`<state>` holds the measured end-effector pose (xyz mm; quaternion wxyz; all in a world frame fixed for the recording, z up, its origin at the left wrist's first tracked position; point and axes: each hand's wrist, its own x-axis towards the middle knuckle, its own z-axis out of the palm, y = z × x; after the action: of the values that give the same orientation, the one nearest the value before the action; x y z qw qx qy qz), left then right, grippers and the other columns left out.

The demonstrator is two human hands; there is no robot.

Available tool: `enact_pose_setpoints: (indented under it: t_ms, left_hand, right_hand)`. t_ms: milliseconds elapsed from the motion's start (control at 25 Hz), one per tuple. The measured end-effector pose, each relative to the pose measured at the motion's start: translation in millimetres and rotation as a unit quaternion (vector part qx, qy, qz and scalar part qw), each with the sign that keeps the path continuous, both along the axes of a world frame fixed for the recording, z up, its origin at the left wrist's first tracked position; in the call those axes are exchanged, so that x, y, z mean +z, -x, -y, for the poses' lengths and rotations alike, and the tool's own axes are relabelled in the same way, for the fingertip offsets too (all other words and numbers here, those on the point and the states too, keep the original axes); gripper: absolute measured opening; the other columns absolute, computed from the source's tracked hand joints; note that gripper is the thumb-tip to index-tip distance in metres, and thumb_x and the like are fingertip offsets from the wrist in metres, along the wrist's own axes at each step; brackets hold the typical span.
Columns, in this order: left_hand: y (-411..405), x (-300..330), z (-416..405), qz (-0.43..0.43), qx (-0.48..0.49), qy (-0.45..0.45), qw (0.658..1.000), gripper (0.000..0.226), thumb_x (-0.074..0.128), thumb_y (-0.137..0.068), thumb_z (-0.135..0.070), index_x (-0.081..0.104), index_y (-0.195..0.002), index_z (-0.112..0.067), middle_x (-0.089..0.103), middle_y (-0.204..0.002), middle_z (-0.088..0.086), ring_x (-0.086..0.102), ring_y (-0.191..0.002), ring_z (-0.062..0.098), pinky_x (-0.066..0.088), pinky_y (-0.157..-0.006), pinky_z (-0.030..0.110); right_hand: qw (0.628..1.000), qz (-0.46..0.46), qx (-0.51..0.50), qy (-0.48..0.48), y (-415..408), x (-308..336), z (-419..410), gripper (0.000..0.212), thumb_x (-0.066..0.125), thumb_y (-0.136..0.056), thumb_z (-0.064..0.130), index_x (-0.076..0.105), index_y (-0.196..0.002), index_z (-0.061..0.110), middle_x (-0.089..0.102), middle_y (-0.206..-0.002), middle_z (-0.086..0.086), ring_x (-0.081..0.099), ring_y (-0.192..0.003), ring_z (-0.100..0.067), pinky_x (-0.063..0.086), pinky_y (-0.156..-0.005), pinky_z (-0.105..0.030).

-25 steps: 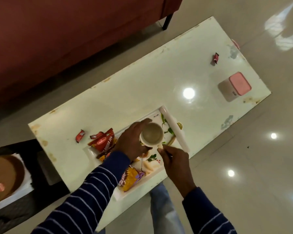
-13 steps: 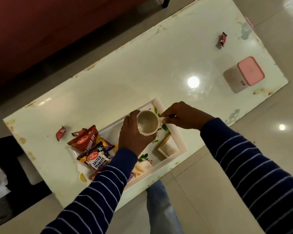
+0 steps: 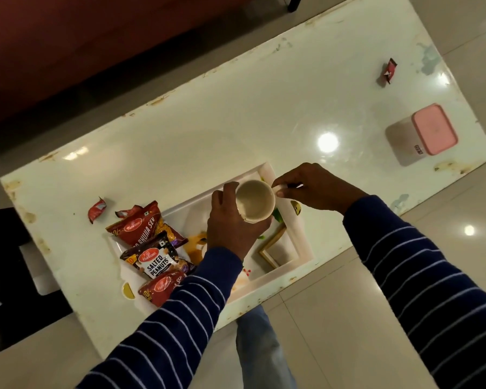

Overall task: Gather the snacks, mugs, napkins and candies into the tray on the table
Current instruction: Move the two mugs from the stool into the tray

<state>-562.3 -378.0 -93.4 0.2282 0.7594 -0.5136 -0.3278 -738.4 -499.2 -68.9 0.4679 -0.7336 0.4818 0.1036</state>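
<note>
Dark snack packet [image 3: 157, 259]: white panel reading "SALTED PEANUTS" under a red oval brand logo too small to read; "10" on a yellow corner patch. Upper red packet [image 3: 141, 226]: yellow lettering "BHUJIA SEV", partly covered, with the same oval logo. Lower red packet [image 3: 161, 287]: partial "SEV" and "10" at its corner; small label on the pink-lidded container [image 3: 421, 134] is illegible.

Two bare hands, the left hand [image 3: 233, 228] and right hand [image 3: 317, 189], emerge from long navy-blue sleeves [image 3: 432, 282] with thin white horizontal stripes. Blue jeans [image 3: 261, 349] cover one leg below.
</note>
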Motion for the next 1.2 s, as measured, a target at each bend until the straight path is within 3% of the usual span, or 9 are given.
enact_pose_setpoints:
  t_ms: [160, 280, 360, 480, 680, 800, 880, 1040, 1200]
  left_hand:
    - [-21.2, 21.6, -15.7, -0.097, -0.004, -0.042, 0.994, 0.122, 0.089, -0.049, -0.053, 0.024, -0.147, -0.024, 0.037, -0.141, 0.001, 0.045, -0.121, 0.011, 0.053, -0.090, 0.029]
    - [-62.7, 51.6, -50.3, -0.108, -0.067, 0.004, 0.992, 0.103, 0.085, -0.062, -0.045, 0.030, -0.146, -0.022, 0.035, -0.141, -0.002, 0.045, -0.120, 0.006, 0.049, -0.090, 0.018]
    - [-110.8, 75.3, -80.4, -0.086, -0.066, 0.022, 0.994, 0.086, 0.082, -0.070, -0.036, 0.036, -0.141, -0.025, 0.039, -0.136, -0.007, 0.046, -0.115, -0.002, 0.043, -0.092, 0.011]
    - [-202.1, 104.8, -130.6, -0.030, -0.023, 0.029, 0.999, 0.072, 0.074, -0.076, -0.035, 0.040, -0.138, -0.023, 0.040, -0.127, -0.019, 0.048, -0.103, -0.009, 0.041, -0.083, 0.005]
    - [-354.5, 142.4, -202.6, 0.069, 0.052, 0.011, 0.996, 0.062, 0.060, -0.077, -0.036, 0.039, -0.135, -0.031, 0.043, -0.124, -0.013, 0.047, -0.108, 0.000, 0.044, -0.089, 0.012]
    - [-442.1, 167.0, -228.2, 0.132, 0.071, -0.006, 0.989, 0.069, 0.073, -0.073, -0.009, 0.045, -0.135, -0.019, 0.049, -0.129, -0.002, 0.047, -0.116, 0.012, 0.045, -0.093, 0.026]
    - [-508.6, 177.1, -238.0, 0.185, 0.058, -0.014, 0.981, 0.071, 0.074, -0.069, -0.005, 0.047, -0.135, -0.011, 0.051, -0.133, 0.004, 0.048, -0.120, 0.021, 0.040, -0.097, 0.030]
    - [-619.3, 162.9, -239.1, 0.237, -0.045, -0.064, 0.968, 0.086, 0.065, -0.070, -0.036, 0.030, -0.148, -0.024, 0.039, -0.150, -0.001, 0.042, -0.134, 0.026, 0.042, -0.106, 0.048]
    - [-664.4, 116.2, -220.8, 0.180, -0.118, -0.125, 0.969, 0.116, 0.087, -0.061, -0.023, 0.016, -0.151, -0.036, 0.023, -0.159, 0.001, 0.049, -0.128, 0.027, 0.055, -0.090, 0.043]
  right_hand:
    - [0.987, -0.085, -0.075, 0.116, -5.6, 17.6, -24.5, 0.047, 0.067, -0.089, 0.041, 0.058, -0.134, 0.029, 0.067, -0.128, -0.001, 0.070, -0.097, -0.019, 0.052, -0.096, -0.038]
    - [0.964, -0.032, -0.172, 0.201, -33.9, 49.1, -76.6, 0.044, 0.067, -0.090, 0.035, 0.060, -0.131, 0.024, 0.073, -0.112, 0.001, 0.066, -0.067, -0.004, 0.052, -0.075, -0.016]
    - [0.961, 0.018, -0.217, 0.171, -78.7, 68.4, -120.9, 0.039, 0.069, -0.089, 0.028, 0.062, -0.127, 0.024, 0.072, -0.102, 0.009, 0.060, -0.060, 0.004, 0.042, -0.061, 0.000]
    - [0.969, 0.079, -0.222, 0.077, -163.1, 78.6, -185.6, 0.039, 0.065, -0.091, 0.024, 0.058, -0.128, 0.033, 0.061, -0.085, 0.025, 0.063, -0.070, 0.009, 0.046, -0.057, -0.002]
    - [0.972, 0.147, -0.182, 0.013, -311.6, 80.3, -266.0, 0.039, 0.058, -0.092, 0.044, 0.058, -0.129, 0.033, 0.070, -0.110, 0.014, 0.066, -0.082, 0.000, 0.057, -0.069, -0.020]
    - [0.973, 0.176, -0.151, -0.007, -399.0, 95.7, -290.4, 0.056, 0.045, -0.091, 0.063, 0.056, -0.134, 0.030, 0.069, -0.114, 0.015, 0.066, -0.094, -0.002, 0.057, -0.083, -0.025]
    - [0.970, 0.195, -0.142, -0.015, -454.6, 99.6, -300.4, 0.045, 0.052, -0.094, 0.048, 0.059, -0.133, 0.026, 0.071, -0.100, 0.013, 0.065, -0.087, -0.001, 0.054, -0.079, -0.018]
    - [0.970, 0.202, -0.132, -0.044, -543.7, 90.5, -314.0, 0.036, 0.058, -0.097, 0.034, 0.061, -0.130, 0.022, 0.074, -0.091, 0.004, 0.062, -0.072, 0.005, 0.046, -0.068, -0.001]
    - [0.971, 0.175, -0.144, -0.076, -609.1, 69.8, -321.8, 0.038, 0.059, -0.095, 0.038, 0.061, -0.128, 0.019, 0.073, -0.104, -0.001, 0.069, -0.083, -0.008, 0.052, -0.071, -0.010]
